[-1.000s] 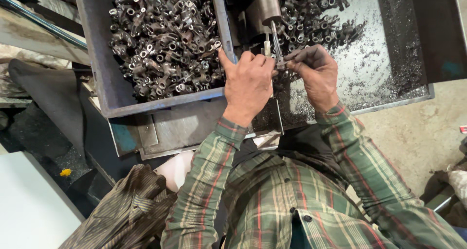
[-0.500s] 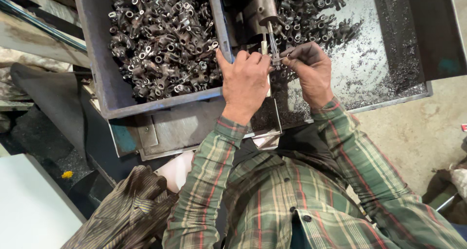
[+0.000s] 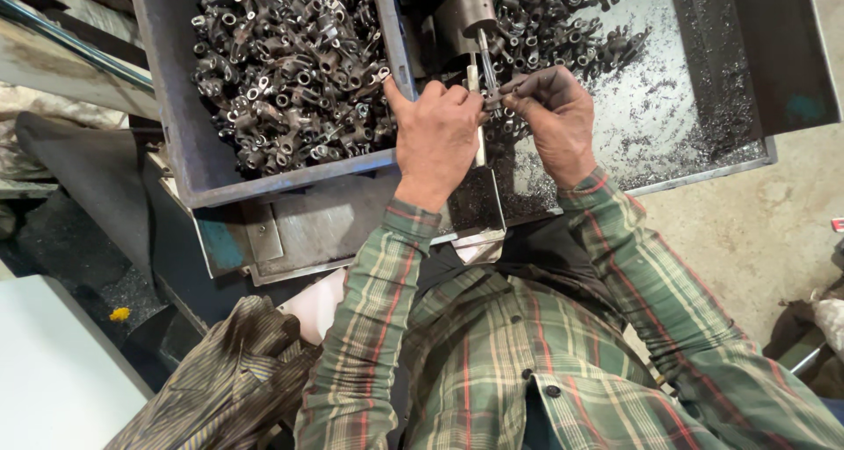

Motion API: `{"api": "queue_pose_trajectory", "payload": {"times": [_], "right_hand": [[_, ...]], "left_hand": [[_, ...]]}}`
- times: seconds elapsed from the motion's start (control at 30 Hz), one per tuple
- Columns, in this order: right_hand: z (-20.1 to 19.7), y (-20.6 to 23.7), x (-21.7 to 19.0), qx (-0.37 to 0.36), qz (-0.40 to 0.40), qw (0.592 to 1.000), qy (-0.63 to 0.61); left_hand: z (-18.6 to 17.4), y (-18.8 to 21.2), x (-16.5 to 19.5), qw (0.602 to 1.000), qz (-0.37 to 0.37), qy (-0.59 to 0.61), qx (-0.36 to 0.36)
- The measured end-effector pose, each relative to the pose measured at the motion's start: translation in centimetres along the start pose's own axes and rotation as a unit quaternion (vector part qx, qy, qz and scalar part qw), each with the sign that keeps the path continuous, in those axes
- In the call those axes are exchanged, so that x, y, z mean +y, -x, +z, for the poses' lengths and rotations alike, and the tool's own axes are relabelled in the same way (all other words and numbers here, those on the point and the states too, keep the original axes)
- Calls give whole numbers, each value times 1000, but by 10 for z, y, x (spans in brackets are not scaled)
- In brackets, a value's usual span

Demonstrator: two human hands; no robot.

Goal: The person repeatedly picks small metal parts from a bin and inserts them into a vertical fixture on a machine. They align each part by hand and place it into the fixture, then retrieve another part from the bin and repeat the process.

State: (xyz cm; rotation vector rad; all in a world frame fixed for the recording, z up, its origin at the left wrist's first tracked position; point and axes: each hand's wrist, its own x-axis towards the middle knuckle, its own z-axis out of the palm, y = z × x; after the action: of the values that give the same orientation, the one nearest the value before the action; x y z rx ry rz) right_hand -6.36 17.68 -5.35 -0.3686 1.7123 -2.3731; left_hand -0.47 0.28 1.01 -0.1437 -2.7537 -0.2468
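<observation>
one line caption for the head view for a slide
Left hand and right hand meet at a thin metal rod between a bin of small metal parts and a tray.

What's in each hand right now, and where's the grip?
Right hand pinches a small dark metal part by its end at the fingertips. Left hand is closed beside a pale vertical rod; its hold cannot be told.

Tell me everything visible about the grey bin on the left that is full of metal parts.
The grey bin is a rectangular, straight-walled tub, apparently of plastic or painted metal, scuffed and dusty. It sits upright on a metal bench, its far end cut off by the picture's top edge. It is heaped nearly to the rim with small dark metal parts, many with round holes, oily-looking and jumbled. The left hand lies by its right wall, thumb at the rim; whether it touches is unclear.
</observation>
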Motion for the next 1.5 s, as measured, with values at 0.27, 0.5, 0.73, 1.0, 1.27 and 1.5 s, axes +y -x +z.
{"api": "queue_pose_trajectory", "payload": {"times": [0.27,0.5,0.73,1.0,1.27,1.5], "right_hand": [[-11,37,-11,-26,32,999,24],[-70,59,-22,94,30,981,169],[-100,60,-14,46,-18,825,562],[-91,47,0,37,-134,758,637],[-40,45,-45,-148,-181,827,511],[-6,10,-63,-176,-231,796,531]], "left_hand": [[-20,6,-9,991,43,89,-95],[-17,15,-28,744,-220,615,140],[-9,18,-39,688,-197,673,186],[-23,12,-26,912,-110,393,48],[-22,3,-13,986,19,140,-90],[-20,4,-5,992,7,103,-68]]}}
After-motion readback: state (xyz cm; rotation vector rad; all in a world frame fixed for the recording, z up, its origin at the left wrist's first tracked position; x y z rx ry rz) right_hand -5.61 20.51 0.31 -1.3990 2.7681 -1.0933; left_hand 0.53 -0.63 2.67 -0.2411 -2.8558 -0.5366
